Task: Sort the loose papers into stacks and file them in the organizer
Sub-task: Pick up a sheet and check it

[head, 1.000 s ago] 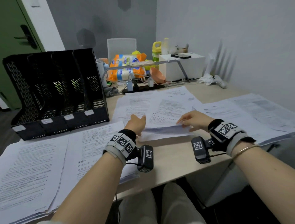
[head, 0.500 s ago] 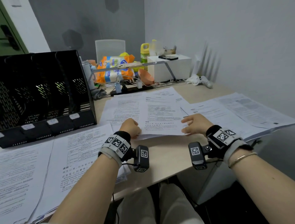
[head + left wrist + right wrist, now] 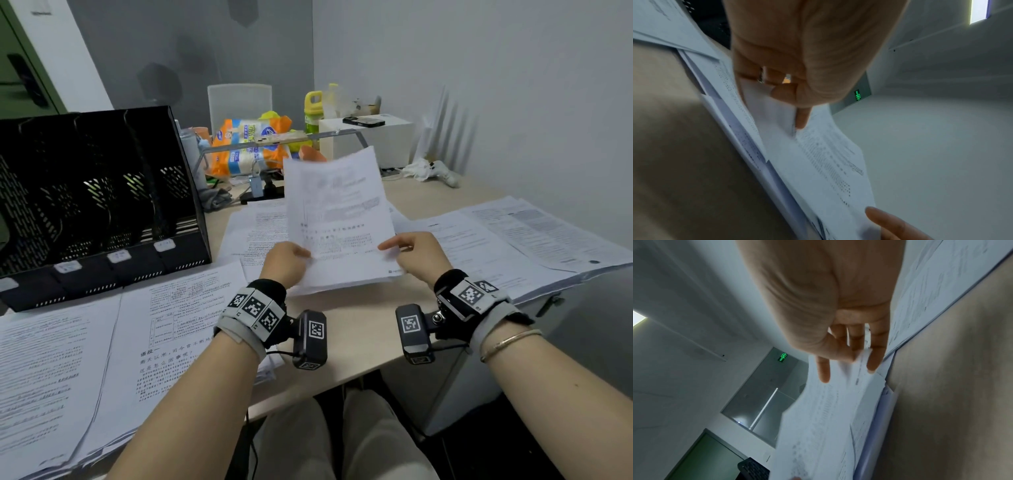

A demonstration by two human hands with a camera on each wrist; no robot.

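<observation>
From the head view, the left hand [image 3: 286,265] and right hand [image 3: 419,255] pinch the lower corners of a raised sheaf of white printed papers [image 3: 337,212] above the beige desk [image 3: 356,325], well right of the black mesh four-slot organizer [image 3: 99,202]; squaring its edges before filing seems wise. The left wrist view adds the thumb pressing the page; the right wrist view shows fingers spread behind it.

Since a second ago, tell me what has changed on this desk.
Both hands, left hand and right hand, took hold of the top sheets of the middle pile and tilted them up off the desk. The black organizer and the other paper piles stayed put.
</observation>
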